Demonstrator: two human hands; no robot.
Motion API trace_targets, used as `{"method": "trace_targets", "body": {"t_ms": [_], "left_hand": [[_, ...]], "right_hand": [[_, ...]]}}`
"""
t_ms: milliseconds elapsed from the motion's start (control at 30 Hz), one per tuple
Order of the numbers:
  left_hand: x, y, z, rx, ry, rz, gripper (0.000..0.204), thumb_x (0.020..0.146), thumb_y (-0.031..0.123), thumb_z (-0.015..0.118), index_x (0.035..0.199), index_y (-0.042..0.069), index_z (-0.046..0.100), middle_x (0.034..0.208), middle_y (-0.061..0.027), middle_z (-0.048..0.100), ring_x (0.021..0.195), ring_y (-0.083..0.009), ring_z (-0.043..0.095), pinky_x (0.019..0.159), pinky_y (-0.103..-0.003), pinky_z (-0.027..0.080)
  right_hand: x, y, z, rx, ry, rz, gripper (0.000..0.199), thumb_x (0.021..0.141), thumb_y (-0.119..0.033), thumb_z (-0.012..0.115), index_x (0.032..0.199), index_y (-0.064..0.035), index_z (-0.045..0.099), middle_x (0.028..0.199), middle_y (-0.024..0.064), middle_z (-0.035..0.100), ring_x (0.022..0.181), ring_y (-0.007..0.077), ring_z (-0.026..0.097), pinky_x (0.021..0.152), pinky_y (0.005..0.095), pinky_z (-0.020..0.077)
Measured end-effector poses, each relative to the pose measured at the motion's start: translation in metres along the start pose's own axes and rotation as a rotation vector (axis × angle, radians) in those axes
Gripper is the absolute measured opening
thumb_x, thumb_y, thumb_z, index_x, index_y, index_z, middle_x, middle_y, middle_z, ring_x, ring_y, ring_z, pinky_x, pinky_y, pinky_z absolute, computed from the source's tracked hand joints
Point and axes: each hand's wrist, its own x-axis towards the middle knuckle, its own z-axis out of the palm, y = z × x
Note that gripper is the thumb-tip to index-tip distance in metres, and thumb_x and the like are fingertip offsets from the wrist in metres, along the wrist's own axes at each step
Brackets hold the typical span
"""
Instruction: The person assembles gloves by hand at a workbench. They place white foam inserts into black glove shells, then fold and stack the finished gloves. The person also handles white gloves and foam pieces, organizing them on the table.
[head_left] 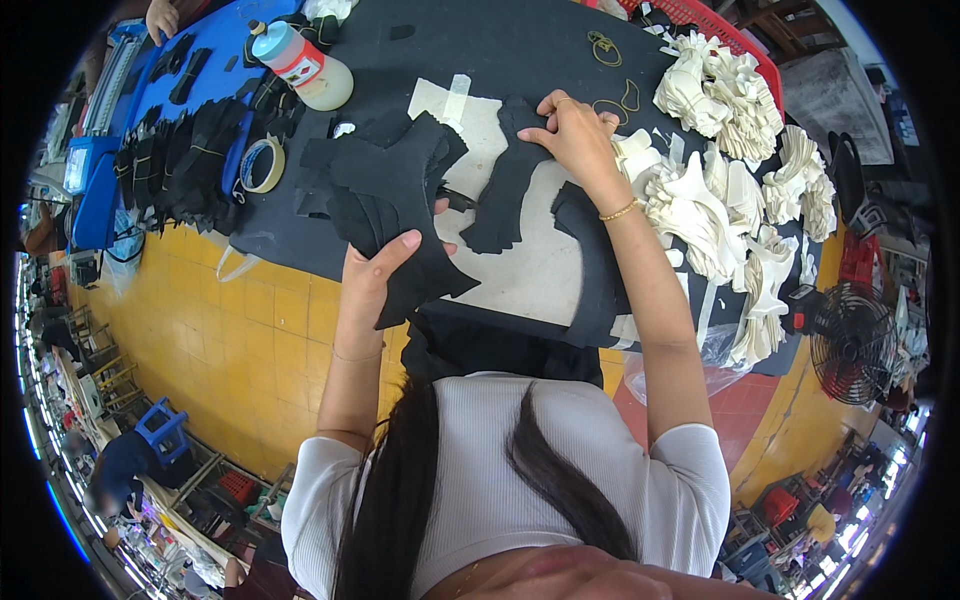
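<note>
Taking the pale grey flat board [540, 265] as the clock's centre, with twelve o'clock away from the person, the left hand [385, 262] is at nine. It grips a thick, uneven stack of black, curved-edged fabric pieces [385, 175], its thumb flat on top and the other fingers folded beneath, partly hidden. The right hand [582, 138] reaches in at one o'clock, over the upper end of a narrow black fabric strip pile [503, 190] lying on the board. Its thumb and forefinger stand narrowly apart; whether they pinch a layer, I cannot tell.

The step in hand looks like handling the cut black pieces by the layer, one stack held up while the other pile is fingered. The next move seems to call for a light, precise pinch at the strip's edge, so that only the wanted layers come away, and a steady left grip, since the loose stack could fan out.

At four o'clock lies a second curved black fabric pile [592, 265]; at three, bunched cream fabric pieces [695, 215]. A squat translucent bottle with a red label [305, 70] stands at ten o'clock, above a beige tape roll [262, 165].
</note>
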Motion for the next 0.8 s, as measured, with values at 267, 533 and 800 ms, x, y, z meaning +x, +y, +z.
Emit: {"method": "trace_targets", "body": {"t_ms": [267, 533, 800], "left_hand": [[0.0, 0.0, 0.0, 0.025, 0.018, -0.005, 0.051, 0.084, 0.005, 0.069, 0.131, -0.003, 0.051, 0.119, -0.0218, 0.066, 0.086, -0.0297, 0.072, 0.076, -0.038, 0.061], [-0.001, 0.0, -0.003, 0.038, 0.017, 0.004, 0.05, 0.084, 0.004, 0.068, 0.131, -0.004, 0.051, 0.119, -0.0217, 0.066, 0.086, -0.0291, 0.072, 0.076, -0.037, 0.06], [-0.001, 0.0, -0.002, 0.05, 0.044, 0.017, 0.053, 0.083, 0.005, 0.067, 0.132, -0.005, 0.049, 0.118, -0.023, 0.066, 0.083, -0.028, 0.072, 0.073, -0.036, 0.061]], "right_hand": [[0.001, -0.005, -0.006, -0.035, -0.062, 0.05, 0.034, 0.074, -0.039, 0.082, 0.087, -0.0094, 0.07, 0.08, 0.0034, 0.07, 0.083, 0.0269, 0.066, 0.084, 0.0504, 0.0348], [-0.005, 0.0, 0.002, 0.14, 0.023, -0.082, 0.026, 0.078, -0.022, 0.08, 0.086, -0.003, 0.065, 0.081, 0.0086, 0.063, 0.073, 0.0238, 0.063, 0.07, 0.0379, 0.0462], [-0.018, -0.028, -0.043, 0.371, -0.131, -0.041, 0.021, 0.08, -0.017, 0.076, 0.091, -0.0027, 0.066, 0.082, 0.0116, 0.069, 0.083, 0.0279, 0.066, 0.079, 0.038, 0.0473]]}}
